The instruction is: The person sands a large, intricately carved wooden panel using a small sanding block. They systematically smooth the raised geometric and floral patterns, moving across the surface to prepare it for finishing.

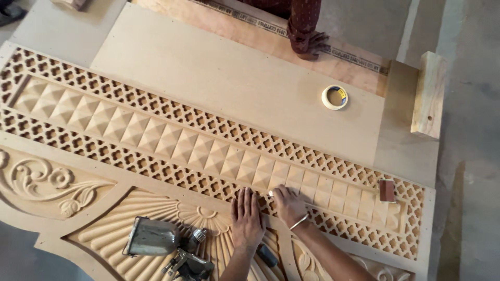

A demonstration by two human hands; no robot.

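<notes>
One spray gun (165, 244) is lying nearest on the carved panel (67, 156), just beside the left hand (247, 218), which is being pressed flat, fingers released, against the lattice. The right hand (288, 204) is being held curled over a small piece, too small to identify, at the pyramid row. One brown block (386, 190) is resting near the right edge. One tape roll (334, 97) is sitting farther off on the bare board (208, 67), where open room is left. One wooden block (428, 94) is overhanging the far right edge.

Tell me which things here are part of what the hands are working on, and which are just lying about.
In use: carved panel, left hand, right hand.
Lying about: tape roll, wood block, spray gun, small brown block.
</notes>
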